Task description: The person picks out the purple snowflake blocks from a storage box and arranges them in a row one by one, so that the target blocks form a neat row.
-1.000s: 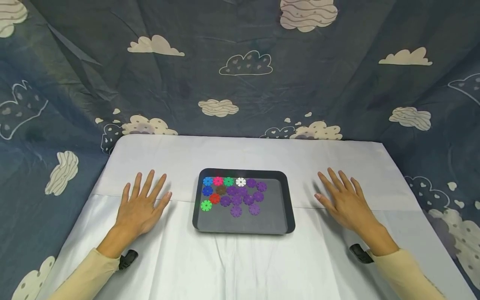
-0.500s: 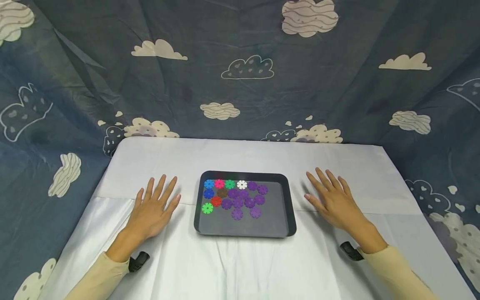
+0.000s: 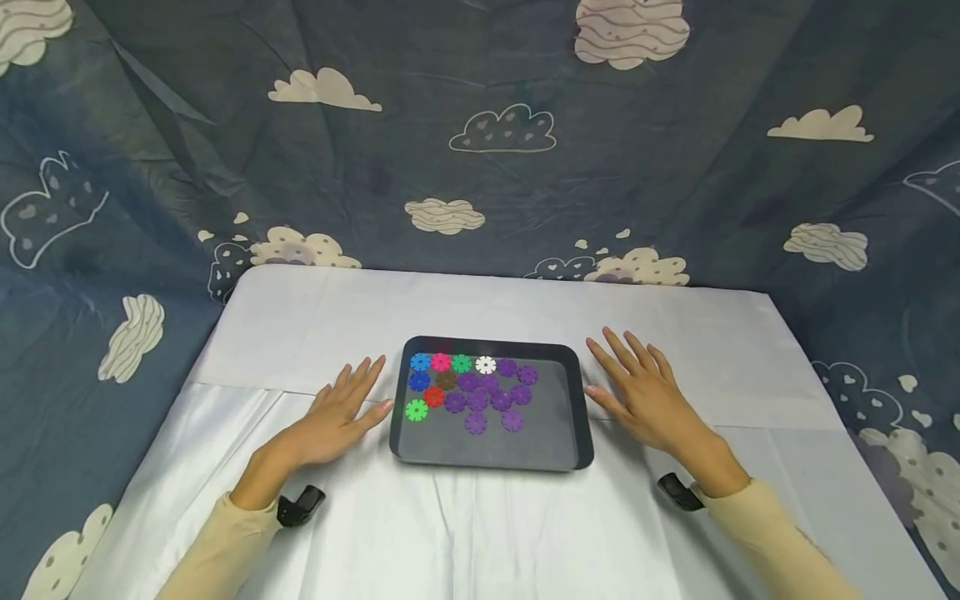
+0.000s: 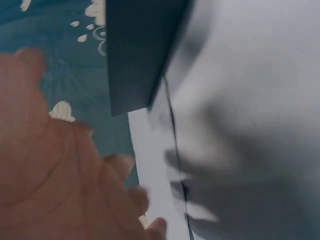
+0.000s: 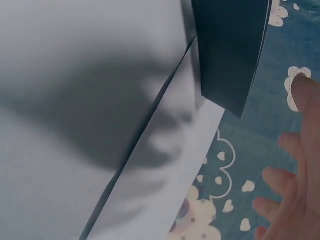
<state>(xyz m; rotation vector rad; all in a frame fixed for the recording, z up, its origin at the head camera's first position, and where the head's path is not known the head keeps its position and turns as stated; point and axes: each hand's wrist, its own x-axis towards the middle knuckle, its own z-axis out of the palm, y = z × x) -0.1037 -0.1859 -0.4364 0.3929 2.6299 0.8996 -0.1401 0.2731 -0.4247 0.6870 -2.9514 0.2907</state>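
Note:
A dark grey rectangular tray [image 3: 450, 454] lies on the table between my two hands. Several small notched plastic discs are spread over its left and middle part: a cluster of purple discs [image 3: 477, 400], plus a white disc [image 3: 485, 365], a brown disc [image 3: 446, 380], a red disc [image 3: 433, 396], a bright green disc [image 3: 416, 409] and blue ones. My left hand [image 3: 330, 425] holds nothing, fingers extended, thumb tip close to the tray's left edge. On the other side my right hand [image 3: 645, 404] has its fingers spread, thumb tip right by the tray's right rim. Both wrist views show the tray's outer wall [image 4: 142, 55].
White cloth [image 3: 517, 533] with fold creases covers the table. Behind and at both sides hangs a dark blue curtain [image 3: 360, 175] with cloud prints. A black wrist camera sits at each cuff.
Both hands have moved inward toward the tray, the left to the right and the right to the left. The left hand has turned more sideways. Tray and discs stay in place.

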